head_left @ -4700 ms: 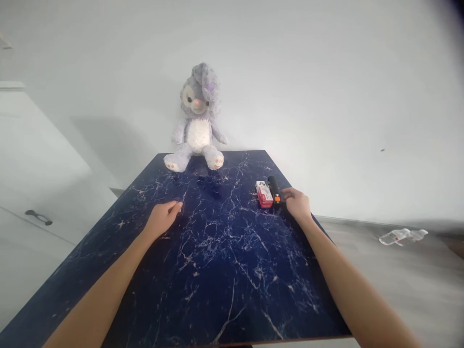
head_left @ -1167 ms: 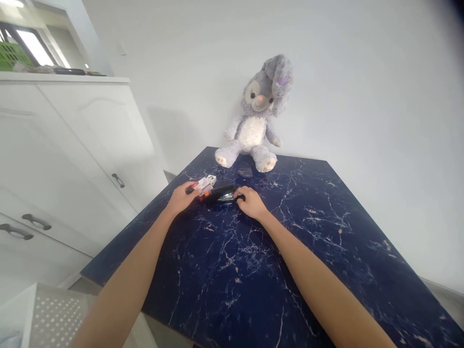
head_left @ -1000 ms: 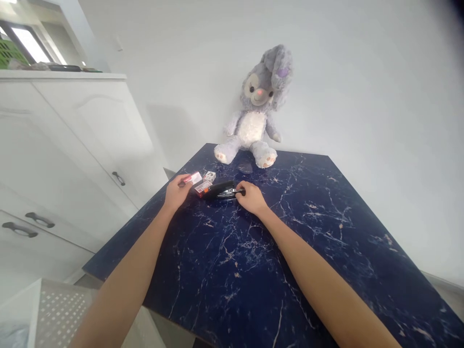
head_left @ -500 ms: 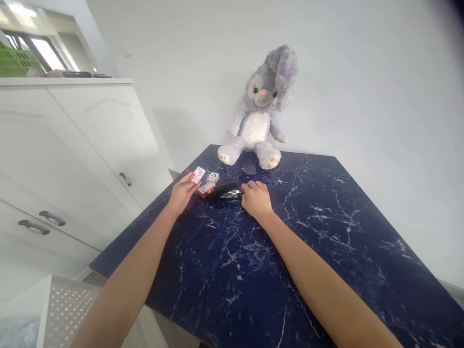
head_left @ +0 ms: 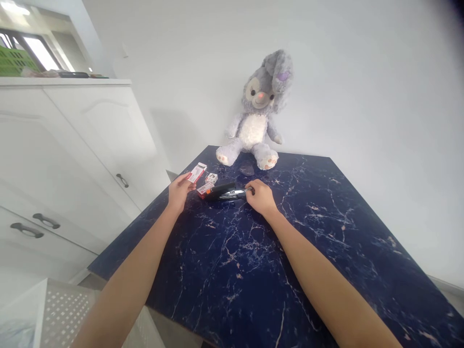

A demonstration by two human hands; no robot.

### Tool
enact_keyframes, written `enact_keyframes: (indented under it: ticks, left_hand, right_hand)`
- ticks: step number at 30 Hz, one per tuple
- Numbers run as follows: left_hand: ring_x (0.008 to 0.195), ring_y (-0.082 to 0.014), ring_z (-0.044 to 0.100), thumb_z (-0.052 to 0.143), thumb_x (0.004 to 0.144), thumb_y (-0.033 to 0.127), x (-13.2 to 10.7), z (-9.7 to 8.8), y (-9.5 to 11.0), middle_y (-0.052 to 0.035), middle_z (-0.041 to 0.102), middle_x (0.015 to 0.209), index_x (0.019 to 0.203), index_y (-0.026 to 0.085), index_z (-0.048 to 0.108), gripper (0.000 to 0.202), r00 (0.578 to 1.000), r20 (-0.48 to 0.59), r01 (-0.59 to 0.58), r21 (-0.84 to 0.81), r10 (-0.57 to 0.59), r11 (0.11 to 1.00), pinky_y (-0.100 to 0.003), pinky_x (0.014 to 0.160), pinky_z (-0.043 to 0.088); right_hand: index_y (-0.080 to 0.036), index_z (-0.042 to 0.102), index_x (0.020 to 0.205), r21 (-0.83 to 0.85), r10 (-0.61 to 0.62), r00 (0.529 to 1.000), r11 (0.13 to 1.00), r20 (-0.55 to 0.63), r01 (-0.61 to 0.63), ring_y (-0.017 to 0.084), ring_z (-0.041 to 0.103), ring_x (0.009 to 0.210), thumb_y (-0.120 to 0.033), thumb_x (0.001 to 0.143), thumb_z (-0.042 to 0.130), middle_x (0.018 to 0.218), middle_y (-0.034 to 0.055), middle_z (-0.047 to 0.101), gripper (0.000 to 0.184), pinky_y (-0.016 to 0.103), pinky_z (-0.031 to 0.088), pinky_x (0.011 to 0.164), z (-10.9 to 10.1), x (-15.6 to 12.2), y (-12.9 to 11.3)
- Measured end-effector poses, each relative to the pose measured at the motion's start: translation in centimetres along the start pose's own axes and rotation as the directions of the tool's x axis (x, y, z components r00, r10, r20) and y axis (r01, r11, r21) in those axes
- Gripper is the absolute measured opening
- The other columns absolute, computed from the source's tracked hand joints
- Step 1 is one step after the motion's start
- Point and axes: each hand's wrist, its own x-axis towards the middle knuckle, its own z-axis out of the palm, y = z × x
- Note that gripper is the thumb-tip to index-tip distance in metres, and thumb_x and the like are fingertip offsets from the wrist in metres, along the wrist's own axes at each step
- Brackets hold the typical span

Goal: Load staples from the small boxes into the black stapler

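Note:
My left hand [head_left: 179, 193] grips a small red-and-white cardboard box [head_left: 197, 172] between thumb and fingers, raised above the table's left side. Just right of it, a black stapler [head_left: 222, 192] lies on the table with its top lifted and its silver metal rail showing. My right hand [head_left: 261, 197] is closed at the stapler's right end, pinching a thin silver part there. A second red-and-white box [head_left: 205, 189] touches or lies close behind the stapler's left end. Behind that sits a small white box [head_left: 211, 179] with black markings.
A dark blue marbled table [head_left: 232, 261] lies under my hands. At its back edge a grey plush toy [head_left: 253, 121] leans against the wall, a dark flat item [head_left: 247, 168] between its feet. White cabinets [head_left: 83, 140] stand left; a white perforated basket [head_left: 65, 309] is lower left.
My right hand has shifted slightly right, and more of the silver metal shows beside it. The box in my left hand has tilted, showing more of its far end.

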Motion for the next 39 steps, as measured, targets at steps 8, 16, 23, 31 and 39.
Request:
enact_keyframes:
  ticks: [8, 16, 23, 31, 39]
  left_hand:
    - [0.089, -0.0200, 0.072, 0.057, 0.085, 0.020, -4.9, 2.9, 2.4, -0.0065, 0.077, 0.104, 0.107, 0.018, 0.076, 0.029, 0.851, 0.219, -0.522, 0.461, 0.478, 0.718, -0.030, 0.079, 0.057]
    - [0.076, -0.0172, 0.074, 0.058, 0.088, 0.020, -6.9, 4.9, 1.6, -0.0046, 0.079, 0.103, 0.110, 0.022, 0.077, 0.029, 0.750, 0.501, -0.653, 0.464, 0.432, 0.598, -0.026, 0.068, 0.058]
    - [0.071, -0.0190, 0.072, 0.058, 0.089, 0.024, -6.9, 5.2, 1.2, -0.0058, 0.078, 0.101, 0.114, 0.024, 0.076, 0.031, 0.837, 0.434, -0.528, 0.482, 0.332, 0.699, -0.028, 0.065, 0.057]
    - [0.069, -0.0196, 0.071, 0.063, 0.087, 0.025, -7.0, 5.2, 1.1, -0.0061, 0.078, 0.102, 0.113, 0.024, 0.077, 0.029, 0.880, 0.390, -0.427, 0.406, 0.270, 0.808, -0.030, 0.065, 0.057]
    - [0.081, -0.0219, 0.074, 0.060, 0.091, 0.028, -7.5, 5.5, 1.4, -0.0063, 0.077, 0.108, 0.112, 0.024, 0.077, 0.028, 0.857, 0.449, -0.434, 0.371, 0.251, 0.821, -0.034, 0.074, 0.061]
  right_hand:
    - [-0.024, 0.072, 0.086, 0.413, 0.294, 0.954, 0.877, -0.061, -0.244, 0.021, 0.071, 0.082, -0.026, 0.081, 0.060, 0.089, 0.0010, 0.076, 0.013, 0.035, 0.053, 0.084, 0.0, 0.5, 1.4]
    - [-0.020, 0.066, 0.092, 0.736, 0.409, 0.902, 0.653, -0.141, -0.181, 0.022, 0.072, 0.092, -0.039, 0.078, 0.073, 0.098, 0.0068, 0.075, 0.024, 0.038, 0.056, 0.092, 0.2, 0.5, 0.0]
    - [-0.022, 0.068, 0.094, 0.707, 0.307, 0.929, 0.703, -0.206, -0.075, 0.022, 0.073, 0.093, -0.040, 0.088, 0.067, 0.101, 0.0058, 0.076, 0.019, 0.037, 0.059, 0.092, 0.9, -0.4, -3.8]
    - [-0.023, 0.067, 0.101, 0.532, 0.187, 0.947, 0.846, -0.263, -0.020, 0.021, 0.072, 0.094, -0.038, 0.094, 0.058, 0.103, 0.0058, 0.075, 0.018, 0.035, 0.059, 0.089, 0.0, -0.9, -4.3]
    - [-0.022, 0.065, 0.109, 0.528, 0.140, 0.970, 0.849, -0.198, -0.015, 0.020, 0.071, 0.095, -0.035, 0.091, 0.062, 0.107, 0.0066, 0.073, 0.022, 0.035, 0.056, 0.092, 0.8, -0.7, -4.0]
